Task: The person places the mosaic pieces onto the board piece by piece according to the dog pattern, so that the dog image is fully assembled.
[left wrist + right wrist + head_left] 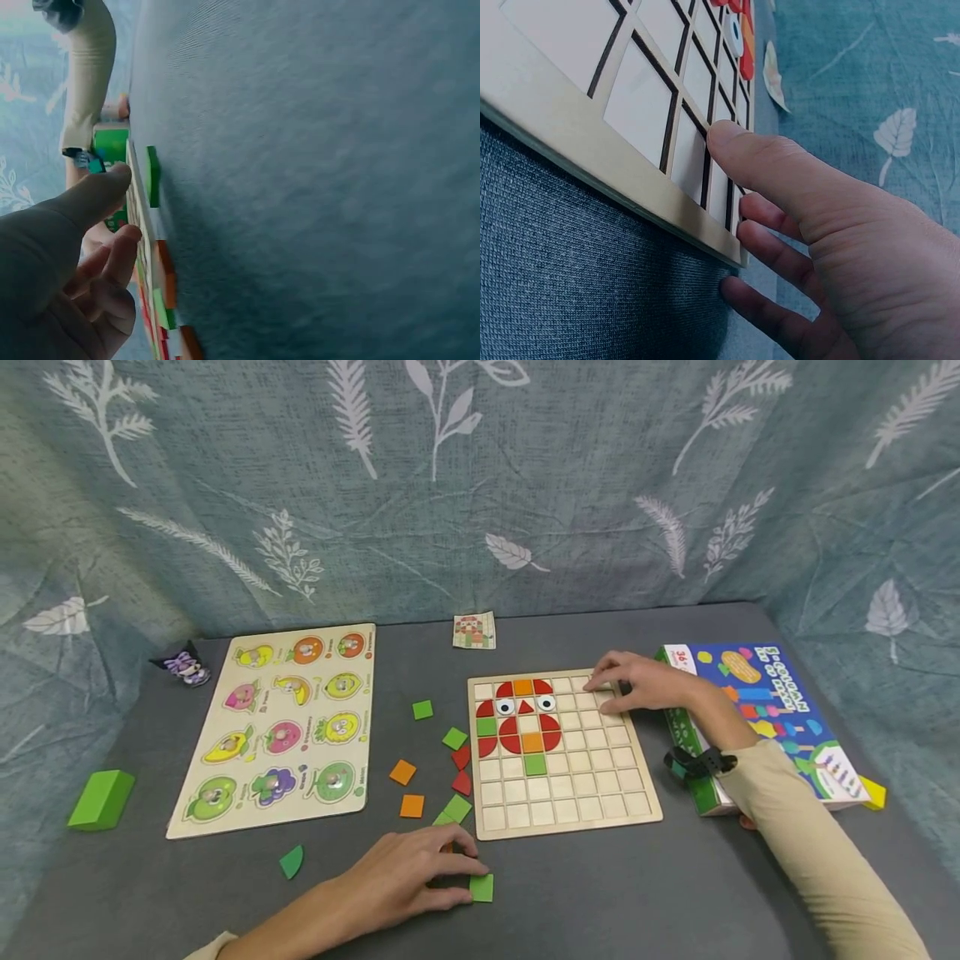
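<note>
My left hand [416, 868] reaches low over the table near the front. Its thumb and fingertips are apart, right at a flat green square tile [482, 888]; the left wrist view shows that green tile [153, 177] just past the thumb. An orange tile is partly hidden under the fingers. A wooden grid board [600, 820] carries red, orange and green tiles and two eye discs [547, 702] in its left half. My right hand [645, 681] lies at the board's far right corner, fingers spread with nothing between them; the thumb [731, 139] is over the grid cells.
Loose orange tiles [412, 806], red tiles [461, 783] and green tiles [454, 738] lie left of the board. Further left are a fruit puzzle [281, 760] and a green block [101, 800]. A pattern card [474, 631] sits behind; a colourful box [787, 718] stands right, beneath the right forearm.
</note>
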### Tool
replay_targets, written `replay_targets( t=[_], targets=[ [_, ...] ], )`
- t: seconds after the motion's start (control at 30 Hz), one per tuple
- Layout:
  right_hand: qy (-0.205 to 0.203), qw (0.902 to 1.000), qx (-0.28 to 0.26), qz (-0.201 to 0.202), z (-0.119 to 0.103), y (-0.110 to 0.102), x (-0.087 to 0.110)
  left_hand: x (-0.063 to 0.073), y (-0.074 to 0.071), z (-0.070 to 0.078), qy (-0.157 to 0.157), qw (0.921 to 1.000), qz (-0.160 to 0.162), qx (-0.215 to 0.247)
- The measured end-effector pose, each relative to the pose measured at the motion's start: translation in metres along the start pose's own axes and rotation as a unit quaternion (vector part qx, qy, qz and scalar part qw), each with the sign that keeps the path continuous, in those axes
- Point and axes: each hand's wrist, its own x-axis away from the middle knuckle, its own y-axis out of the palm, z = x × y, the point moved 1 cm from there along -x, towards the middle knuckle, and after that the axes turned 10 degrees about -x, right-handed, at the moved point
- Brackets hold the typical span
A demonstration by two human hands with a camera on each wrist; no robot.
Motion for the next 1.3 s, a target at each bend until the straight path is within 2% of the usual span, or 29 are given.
replay_targets(
  t=[0.17,0.27,0.43,0.57,0.63,0.77,0.9,1.07,1.17,1.3],
  targets=[
    [0.0,1.0,0.0,0.002,0.001,0.0,0.001,0.003,0.007,-0.001,0.029,0.9996,0.005,0.002],
    [0.003,1.0,0.002,0.002,0.001,0.001,0.002,0.002,0.011,-0.001,0.045,0.9988,0.008,-0.017],
    [0.007,1.0,0.002,0.003,0.0,0.002,0.002,0.001,0.012,0.002,0.039,0.9982,0.0,-0.045],
    [0.009,0.9999,0.004,0.005,-0.001,0.002,0.003,0.0,0.012,0.005,0.03,0.9987,-0.009,-0.041],
    [0.008,1.0,0.004,0.004,-0.001,0.002,0.003,0.0,0.012,0.005,0.033,0.9986,-0.006,-0.04],
    [0.006,1.0,0.005,0.001,0.0,0.002,0.003,-0.003,0.01,0.003,0.041,0.9986,0.02,-0.028],
    [0.003,1.0,0.003,-0.001,0.0,0.001,0.002,-0.022,0.001,-0.004,0.032,0.9984,0.044,-0.013],
    [0.0,1.0,0.002,0.003,-0.001,-0.001,0.001,-0.063,-0.008,-0.013,0.026,0.9956,0.078,-0.045],
    [-0.003,1.0,0.004,0.002,-0.002,-0.001,0.0,-0.082,-0.008,-0.017,0.031,0.9938,0.087,-0.063],
    [-0.003,1.0,0.006,0.001,-0.003,-0.001,0.0,-0.099,-0.004,-0.018,0.042,0.9914,0.093,-0.082]
  ],
)
